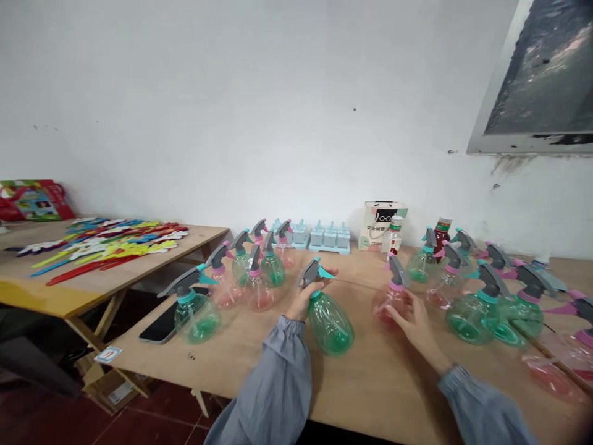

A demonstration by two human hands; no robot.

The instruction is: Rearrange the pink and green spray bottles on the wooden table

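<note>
My left hand (302, 301) is wrapped around the neck of a green spray bottle (330, 326) with a grey head and turquoise trigger. That bottle is tilted, its base toward the lower right. On the right, the fingers of my right hand (414, 324) close around the body of a pink spray bottle (380, 304), which looks upright on the table. Its head is grey with a pink collar. Nearest on the left stands another green spray bottle (198, 321). A green spray bottle (470, 318) with a turquoise collar stands right of my right hand.
Several pink and green spray bottles (259, 287) stand in a left group, more on the right. A phone (160, 322) lies on the wooden table (259, 352). Light-blue moulds (330, 238), a paper bag (373, 228) and glass bottles (443, 232) stand along the wall. Colourful hand-shaped items (125, 241) cover the side table.
</note>
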